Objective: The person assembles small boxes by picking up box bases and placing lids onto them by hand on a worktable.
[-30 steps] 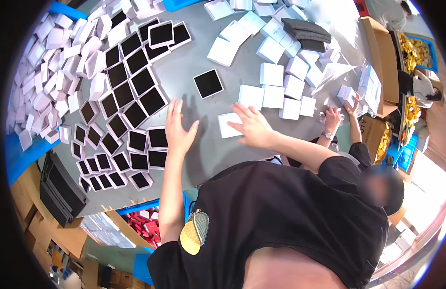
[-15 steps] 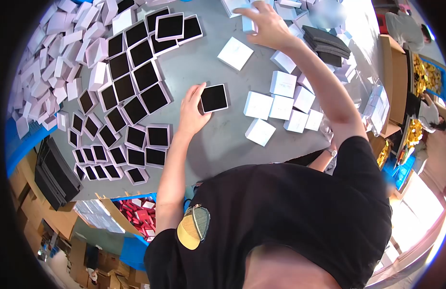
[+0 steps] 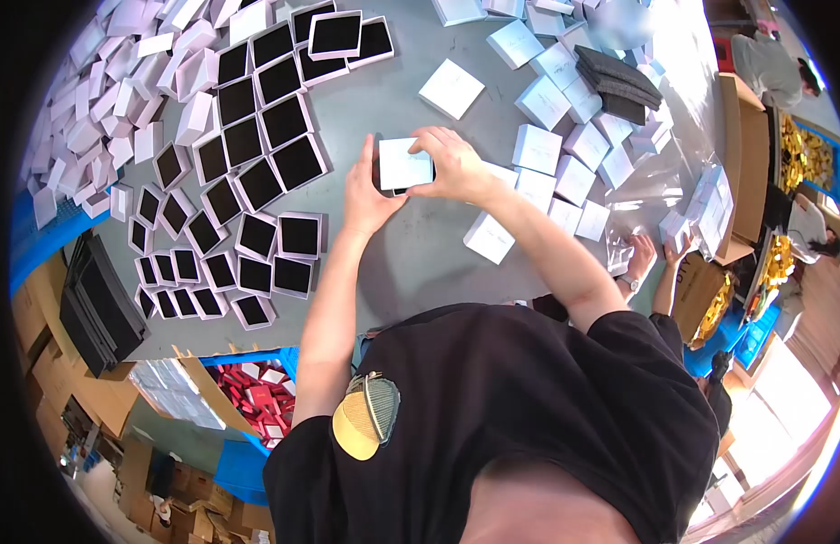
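My left hand (image 3: pixel 369 192) is closed around the left side of a small box base (image 3: pixel 399 192), mostly hidden beneath a white box lid (image 3: pixel 405 165). A sliver of the base's dark inside shows at the lid's lower edge. From the right, my right hand (image 3: pixel 456 169) grips the lid, thumb and fingers on its sides. Whether the lid is fully seated cannot be seen. To the left stand rows of open white boxes with black inserts (image 3: pixel 284 120). A lone white lid (image 3: pixel 451 89) lies just above my right hand.
Loose white box parts (image 3: pixel 102 100) pile up at the far left. Closed-looking white boxes (image 3: pixel 538 150) cluster on the right, with dark foam pads (image 3: pixel 619 77) among them. Another person's hand (image 3: pixel 641 257) rests near clear plastic at the right edge. Black sheets (image 3: pixel 98 304) stand lower left.
My right hand has come down from the white boxes at the upper right, bringing a lid onto the box in my left hand. Another person's hands now show at the right.
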Available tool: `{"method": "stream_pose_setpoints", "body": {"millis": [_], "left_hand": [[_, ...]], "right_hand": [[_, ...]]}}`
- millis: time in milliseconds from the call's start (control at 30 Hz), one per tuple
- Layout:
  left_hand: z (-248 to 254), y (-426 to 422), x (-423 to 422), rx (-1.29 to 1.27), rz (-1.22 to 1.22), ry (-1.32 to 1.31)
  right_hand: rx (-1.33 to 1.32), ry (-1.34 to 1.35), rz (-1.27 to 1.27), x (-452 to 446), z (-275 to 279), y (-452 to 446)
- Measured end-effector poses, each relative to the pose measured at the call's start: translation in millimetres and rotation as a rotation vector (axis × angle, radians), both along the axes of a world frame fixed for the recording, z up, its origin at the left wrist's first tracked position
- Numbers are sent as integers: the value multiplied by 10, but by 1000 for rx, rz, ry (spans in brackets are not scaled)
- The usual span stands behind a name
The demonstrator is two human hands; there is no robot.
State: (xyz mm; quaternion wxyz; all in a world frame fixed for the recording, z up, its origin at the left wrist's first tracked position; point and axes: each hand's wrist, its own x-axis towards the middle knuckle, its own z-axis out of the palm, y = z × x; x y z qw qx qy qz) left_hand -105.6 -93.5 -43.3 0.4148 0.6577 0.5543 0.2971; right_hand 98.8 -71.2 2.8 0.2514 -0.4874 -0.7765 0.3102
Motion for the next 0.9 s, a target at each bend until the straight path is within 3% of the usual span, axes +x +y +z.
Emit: {"method": "stream_pose_setpoints", "body": {"millis": [133,233,333,400,433,533,600,633,667,700,733,800,900], "left_hand": [[50,8,-13,24,-50,32],[76,24,-26,2,-99,54],[355,-5,-99,146,-171,106],[675,-29,-333,230,-222,324],[725,-84,-516,346,-142,407],[827,-462,-1016,355,201,734],[842,-687,-1161,246,221,875],[828,-791,-1207,211,205,915],[796,-839,-1188,187,199,952],[721,-870,-1181,165,193,958],[647,-890,-1152,160,227,957],[582,-868,-1062,143,293,948],[601,-842,-1021,97,330,936]], "right_hand": [[40,-379,382,196,234,136],[155,-479,324,161,95,-19],[180,-608,254,67,44,-122],[146,-729,277,17,159,-92],[122,-786,294,9,201,-80],[-92,-985,306,250,444,-41],[-149,-958,335,494,596,242],[-3,-757,213,701,402,477],[413,-654,87,876,117,782],[505,-959,74,790,296,1117],[540,-721,8,818,213,1495],[618,-686,-27,783,-1,1948],[325,-940,121,750,-319,2213]]}}
